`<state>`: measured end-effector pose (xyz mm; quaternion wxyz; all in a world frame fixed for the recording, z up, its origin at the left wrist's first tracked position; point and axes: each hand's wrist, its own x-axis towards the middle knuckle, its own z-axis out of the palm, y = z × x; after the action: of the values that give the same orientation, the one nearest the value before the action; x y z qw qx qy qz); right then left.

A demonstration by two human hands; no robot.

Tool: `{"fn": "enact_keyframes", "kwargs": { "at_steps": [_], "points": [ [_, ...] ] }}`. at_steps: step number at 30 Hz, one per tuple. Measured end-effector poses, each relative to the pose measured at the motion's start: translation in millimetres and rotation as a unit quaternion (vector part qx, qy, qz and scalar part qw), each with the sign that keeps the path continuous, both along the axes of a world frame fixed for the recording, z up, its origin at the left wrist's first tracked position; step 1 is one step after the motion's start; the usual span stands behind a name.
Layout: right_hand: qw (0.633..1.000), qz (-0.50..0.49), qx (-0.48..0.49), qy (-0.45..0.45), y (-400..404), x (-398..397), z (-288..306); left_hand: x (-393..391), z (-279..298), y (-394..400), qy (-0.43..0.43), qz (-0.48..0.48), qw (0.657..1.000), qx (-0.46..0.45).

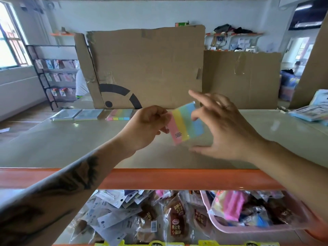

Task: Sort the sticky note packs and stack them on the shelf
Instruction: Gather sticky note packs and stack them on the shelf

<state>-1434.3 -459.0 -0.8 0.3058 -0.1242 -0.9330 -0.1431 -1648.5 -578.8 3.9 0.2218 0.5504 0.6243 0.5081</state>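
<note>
— Shelf (71,144) top: three packs (94,115) lined along far edge, left of middle.
— Rainbow pack (186,124), striped pink to blue, held above shelf's middle.
— Left hand (145,126) pinching pink end; right hand (225,128) spread, fingers loose, grasping nothing.
— Risk: thin pinch, glossy wrap; likely slip during handover.

We see a glossy, film-wrapped sticky note pack (186,124) in pastel paper bands. The shelf top (71,139) looks smooth with a soft sheen, its front edge (177,178) painted orange. The cardboard sheets (150,68) behind are matt, creased and taped. Below, the snack packets (177,222) are shiny clear plastic, beside a smooth pink plastic basket (248,229).
</note>
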Motion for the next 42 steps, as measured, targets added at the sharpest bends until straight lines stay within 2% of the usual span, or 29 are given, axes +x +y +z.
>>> {"fn": "enact_keyframes", "kwargs": {
  "at_steps": [3, 6, 8, 11, 14, 16, 20, 26, 39, 42],
  "points": [
    [0.998, 0.008, 0.051, -0.041, 4, -9, 3, -2, -1, 3, 0.026, -0.012, 0.999, -0.037],
    [0.998, 0.005, 0.023, -0.063, 8, -18, 3, -5, -3, 5, 0.062, -0.001, 0.995, -0.076],
    [0.994, -0.013, -0.070, -0.082, 10, -24, 5, -11, -3, -2, 0.163, 0.018, 0.979, -0.120],
    [0.959, -0.060, -0.250, -0.122, 23, -39, 9, -22, -7, -20, 0.352, 0.053, 0.917, -0.181],
    [0.936, -0.095, -0.299, -0.160, 46, -60, 5, -32, -14, -34, 0.409, 0.044, 0.882, -0.230],
    [0.925, -0.107, -0.308, -0.194, 59, -73, -1, -38, -19, -35, 0.423, 0.026, 0.871, -0.250],
    [0.922, -0.150, -0.285, -0.215, 76, -97, -4, -41, -23, -33, 0.416, 0.024, 0.876, -0.244],
    [0.903, -0.182, -0.311, -0.234, 81, -123, 0, -41, -26, -33, 0.418, 0.031, 0.879, -0.226],
    [0.882, -0.237, -0.336, -0.230, 74, -131, -8, -44, -26, -32, 0.426, 0.018, 0.877, -0.223],
    [0.889, -0.213, -0.342, -0.218, 62, -112, -7, -37, -20, -32, 0.423, 0.019, 0.876, -0.232]
  ]
}}
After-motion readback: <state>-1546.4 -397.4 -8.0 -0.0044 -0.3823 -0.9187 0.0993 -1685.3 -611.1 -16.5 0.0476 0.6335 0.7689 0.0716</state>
